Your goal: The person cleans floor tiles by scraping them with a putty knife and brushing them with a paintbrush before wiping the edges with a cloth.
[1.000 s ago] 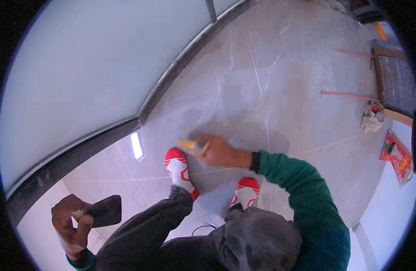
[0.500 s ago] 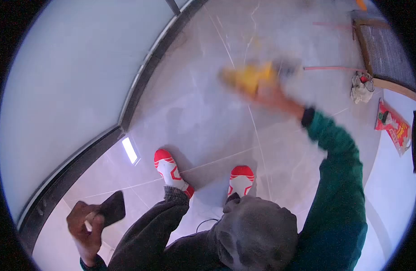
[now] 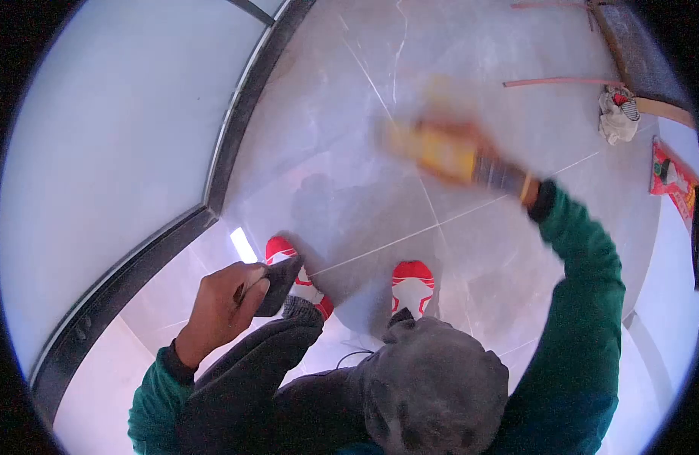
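Observation:
My left hand (image 3: 227, 303), at the lower left, pinches a dark flat object (image 3: 280, 287) between thumb and fingers, above my left foot. Out over the floor at the upper centre, my right hand (image 3: 467, 140) is wrapped round a yellow tool with a dark end (image 3: 448, 154). Both this hand and the tool are smeared by motion, so the tool's exact kind cannot be made out. Its dark end lies along my wrist.
Red-and-white socks (image 3: 412, 288) cover my feet on the grey tiled floor (image 3: 349, 189). A glass panel (image 3: 137, 114) with a dark frame stands left. At right are a pinkish strip (image 3: 562, 80), a whitish cloth bundle (image 3: 619, 117) and a red packet (image 3: 672, 174).
My left hand has moved right and up with the dark flat object, now over my left foot. My right hand and the yellow tool have shifted slightly right and turned. The view has shifted slightly.

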The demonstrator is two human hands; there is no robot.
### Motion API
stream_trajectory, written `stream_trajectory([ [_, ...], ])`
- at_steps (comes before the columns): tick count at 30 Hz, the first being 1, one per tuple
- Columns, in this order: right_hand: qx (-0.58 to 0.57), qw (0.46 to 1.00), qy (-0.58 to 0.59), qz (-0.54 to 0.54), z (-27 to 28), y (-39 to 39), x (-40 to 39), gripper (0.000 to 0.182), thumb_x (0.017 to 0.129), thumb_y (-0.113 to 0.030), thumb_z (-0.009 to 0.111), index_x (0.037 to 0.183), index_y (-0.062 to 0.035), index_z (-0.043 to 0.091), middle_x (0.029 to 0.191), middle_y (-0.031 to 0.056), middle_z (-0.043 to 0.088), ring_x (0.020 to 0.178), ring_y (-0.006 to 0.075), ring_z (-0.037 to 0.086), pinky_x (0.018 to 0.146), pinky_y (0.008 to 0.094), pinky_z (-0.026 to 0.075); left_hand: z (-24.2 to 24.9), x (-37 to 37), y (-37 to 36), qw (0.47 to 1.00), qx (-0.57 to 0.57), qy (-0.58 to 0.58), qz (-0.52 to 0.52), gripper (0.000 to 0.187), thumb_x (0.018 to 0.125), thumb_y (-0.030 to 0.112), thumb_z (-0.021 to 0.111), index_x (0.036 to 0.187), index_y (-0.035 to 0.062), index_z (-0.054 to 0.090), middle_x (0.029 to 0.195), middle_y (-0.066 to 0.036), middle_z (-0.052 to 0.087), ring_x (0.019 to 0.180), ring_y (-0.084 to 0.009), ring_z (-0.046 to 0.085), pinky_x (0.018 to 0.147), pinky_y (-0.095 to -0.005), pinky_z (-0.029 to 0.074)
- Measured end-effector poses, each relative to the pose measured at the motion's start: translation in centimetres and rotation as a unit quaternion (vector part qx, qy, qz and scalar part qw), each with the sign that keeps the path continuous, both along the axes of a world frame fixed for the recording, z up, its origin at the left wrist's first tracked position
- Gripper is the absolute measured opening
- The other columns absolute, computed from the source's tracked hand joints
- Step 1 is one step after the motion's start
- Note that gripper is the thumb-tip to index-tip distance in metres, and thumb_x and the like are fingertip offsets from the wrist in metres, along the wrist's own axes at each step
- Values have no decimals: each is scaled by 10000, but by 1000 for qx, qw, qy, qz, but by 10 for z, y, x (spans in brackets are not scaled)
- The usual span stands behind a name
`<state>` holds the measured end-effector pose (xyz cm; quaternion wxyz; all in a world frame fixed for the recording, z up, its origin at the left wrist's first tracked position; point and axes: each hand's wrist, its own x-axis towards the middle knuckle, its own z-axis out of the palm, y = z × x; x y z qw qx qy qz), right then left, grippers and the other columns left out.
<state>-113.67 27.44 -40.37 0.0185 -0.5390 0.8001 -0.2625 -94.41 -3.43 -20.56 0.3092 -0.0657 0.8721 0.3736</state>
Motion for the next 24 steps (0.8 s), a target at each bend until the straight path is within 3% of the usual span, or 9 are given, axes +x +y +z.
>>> stream_trajectory([
  [1,42,988,-91,121,52,4,42,451,735,-204,625,1161,-151,487,1009,83,546,1038,247,507,907,388,379,-3,1,1,999,-2,-32,26,166,831,129,512,893,-21,549,710,-149,567,583,-221,556,544,-299,436],
  [2,94,903,-407,97,43,10,86,480,742,-221,609,1193,-141,463,1063,88,539,1062,263,490,943,379,341,-6,4,0,999,-4,-37,25,166,831,129,512,893,-21,549,710,-149,567,583,-221,556,544,-299,436],
  [6,55,953,-284,90,-15,9,46,443,770,-226,586,1174,-89,468,1167,112,501,1079,273,474,933,368,348,-24,17,0,999,-20,-46,16,202,825,154,547,918,-25,552,710,-91,564,616,-108,490,556,-254,410],
  [9,139,970,25,-196,-7,-27,-80,304,761,-199,587,1014,-40,527,944,152,570,824,270,575,690,340,461,-30,13,3,996,-18,-76,40,229,788,173,603,922,-8,558,724,-84,573,661,-118,530,605,-263,443],
  [11,-129,977,113,-127,42,-48,-93,208,743,-206,550,737,1,542,721,183,561,615,347,548,534,412,443,-50,24,-3,995,-40,-44,77,229,763,166,624,884,-17,557,651,-64,537,584,-80,471,533,-240,414],
  [12,-138,977,107,-125,47,-50,-80,208,743,-206,550,737,1,542,721,183,561,615,347,548,534,412,443,-66,28,-7,996,-32,-14,81,216,772,173,613,859,-15,553,645,-59,533,576,-86,471,530,-243,416],
  [14,346,903,-120,-226,61,-50,-52,254,775,-175,575,968,-14,540,920,152,562,823,268,570,691,336,457,-108,44,-20,990,-44,18,132,197,792,177,589,820,-9,530,618,-78,520,562,-109,476,513,-269,416],
  [16,-118,986,40,-107,1,-4,-30,290,818,-284,544,948,-25,545,874,131,570,804,258,557,736,331,440,-152,70,-24,970,-118,54,205,257,776,230,613,801,0,500,616,-112,522,551,-154,492,515,-312,418],
  [24,33,875,-294,-383,30,138,74,302,814,-178,586,1023,29,516,947,96,575,871,139,532,769,291,421,-200,33,61,939,-211,131,237,383,715,293,663,852,-19,488,735,-211,596,724,-319,611,601,-389,468],
])
